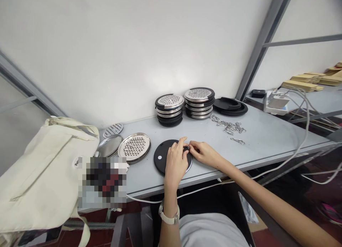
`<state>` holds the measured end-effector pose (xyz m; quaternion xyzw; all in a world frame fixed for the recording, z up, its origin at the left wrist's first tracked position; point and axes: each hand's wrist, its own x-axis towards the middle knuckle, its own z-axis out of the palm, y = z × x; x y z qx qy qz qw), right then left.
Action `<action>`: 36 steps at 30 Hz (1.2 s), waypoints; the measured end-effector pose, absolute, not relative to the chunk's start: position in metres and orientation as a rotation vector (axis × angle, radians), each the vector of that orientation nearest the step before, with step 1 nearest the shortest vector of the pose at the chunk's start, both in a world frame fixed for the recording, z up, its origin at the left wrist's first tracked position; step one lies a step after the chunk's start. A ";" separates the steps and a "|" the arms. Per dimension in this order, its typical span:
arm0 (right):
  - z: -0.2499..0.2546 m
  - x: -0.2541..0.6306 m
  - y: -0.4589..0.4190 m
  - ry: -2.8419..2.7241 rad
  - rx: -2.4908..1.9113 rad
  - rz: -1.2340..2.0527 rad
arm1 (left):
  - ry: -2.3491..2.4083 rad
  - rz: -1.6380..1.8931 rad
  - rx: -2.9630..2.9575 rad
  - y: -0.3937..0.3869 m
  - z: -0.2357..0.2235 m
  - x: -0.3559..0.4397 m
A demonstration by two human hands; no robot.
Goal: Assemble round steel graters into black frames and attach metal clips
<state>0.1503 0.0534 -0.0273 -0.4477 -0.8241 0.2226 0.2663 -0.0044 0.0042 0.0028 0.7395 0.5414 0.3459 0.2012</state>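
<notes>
A round black disc [161,164] with a white dot lies near the table's front edge, a thin silver rim showing at its lower right. My left hand [176,159] rests on top of it, fingers apart, the index finger raised. At the disc's right edge, my right hand [201,152] is closed in a pinch; a tiny metallic bit shows by its fingertips, too small to name. Loose metal snap hooks [229,127] lie behind my right hand, with a single snap hook [237,141] closer. To the left are round metal grater plates [134,147].
Against the wall stand two stacks of black-rimmed graters [170,111] [199,103]. Black round bases [232,107] lie right of them. A cream bag [48,168] hangs over the left end. A white cable [283,163] runs along the front edge. Wooden pieces [304,82] sit on another table.
</notes>
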 end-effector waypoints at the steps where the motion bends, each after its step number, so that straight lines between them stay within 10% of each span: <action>1: -0.027 0.150 0.053 -2.227 -1.206 0.597 | 1.507 0.969 2.061 0.004 0.002 -0.005; 36: -0.021 0.153 0.055 -2.303 -1.165 0.606 | 1.428 1.045 1.991 0.006 0.001 -0.008</action>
